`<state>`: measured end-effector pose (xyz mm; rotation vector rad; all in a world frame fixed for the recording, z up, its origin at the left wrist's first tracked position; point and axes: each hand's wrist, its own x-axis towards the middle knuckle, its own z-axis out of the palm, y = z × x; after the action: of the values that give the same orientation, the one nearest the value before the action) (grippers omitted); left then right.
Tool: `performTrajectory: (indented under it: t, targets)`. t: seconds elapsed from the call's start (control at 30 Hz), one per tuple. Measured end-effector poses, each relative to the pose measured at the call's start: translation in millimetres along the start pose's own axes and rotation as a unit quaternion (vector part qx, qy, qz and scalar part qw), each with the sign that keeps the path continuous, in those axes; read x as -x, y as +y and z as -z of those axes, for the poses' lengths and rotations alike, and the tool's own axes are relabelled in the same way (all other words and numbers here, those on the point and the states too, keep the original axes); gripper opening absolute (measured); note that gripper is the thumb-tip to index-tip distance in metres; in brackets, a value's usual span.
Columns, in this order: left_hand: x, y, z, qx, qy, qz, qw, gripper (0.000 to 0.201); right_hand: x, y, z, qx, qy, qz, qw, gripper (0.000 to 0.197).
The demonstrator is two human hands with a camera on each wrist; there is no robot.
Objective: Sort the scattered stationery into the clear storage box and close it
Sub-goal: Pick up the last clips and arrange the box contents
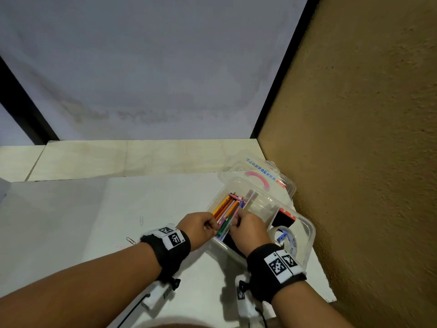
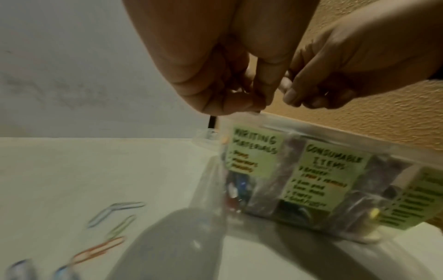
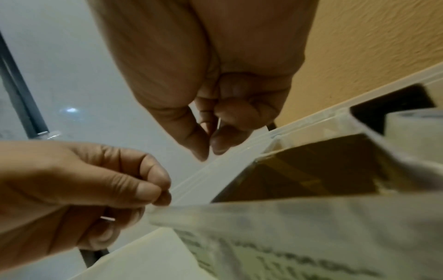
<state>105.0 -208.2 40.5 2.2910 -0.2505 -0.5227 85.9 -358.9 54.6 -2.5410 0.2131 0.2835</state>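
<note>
The clear storage box (image 1: 310, 235) stands open by the brown wall, with its lid (image 1: 257, 171) lying behind it. Coloured pencils and pens (image 1: 227, 207) fill its left compartment. My left hand (image 1: 208, 224) has curled fingers and pinches thumb to forefinger at the box's near rim (image 3: 182, 189), by the pencils' ends. My right hand (image 1: 238, 218) hovers over the same compartment. Its thumb and forefinger (image 3: 208, 149) meet on a thin pale sliver that I cannot identify. Green labels (image 2: 254, 151) cover the box front.
A tape roll (image 1: 289, 240) and a black-and-red item (image 1: 285, 217) lie in the box's right compartments. Loose paper clips (image 1: 130, 240) (image 2: 103, 248) are scattered on the white table left of the box. The brown wall (image 1: 366, 162) stands close on the right.
</note>
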Motion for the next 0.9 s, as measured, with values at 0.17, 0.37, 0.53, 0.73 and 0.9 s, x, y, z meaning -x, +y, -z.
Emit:
performTrajectory:
  t: [0.17,0.37,0.53,0.73,0.9]
  targets:
    - [8.4,-22.6,18.4,0.015,0.038,0.035,0.999,0.017,-5.9,-34.1,-17.5,0.001,-0.019,0.05,0.999,0.029]
    - [10.6,-49.5,43.0,-0.016,0.056,0.073,0.996,0.02,-19.0,-79.4,-44.9,0.004,-0.05,0.098,0.994,0.012]
    - [18.6,-95.3,63.1,-0.068,0.028,0.147,0.986,0.023,-17.2,-87.3,-79.9,0.084,-0.152,0.111,0.979,0.013]
    - [44.9,-151.9,60.3,-0.177,-0.07,0.224,0.956,0.061,-6.8,-61.7,-138.8,0.233,-0.295,0.005,0.927,0.077]
    - [59.1,-174.0,36.3,-0.172,-0.098,0.266,0.944,0.106,-5.5,-61.2,-161.5,0.119,-0.259,-0.029,0.958,0.078]
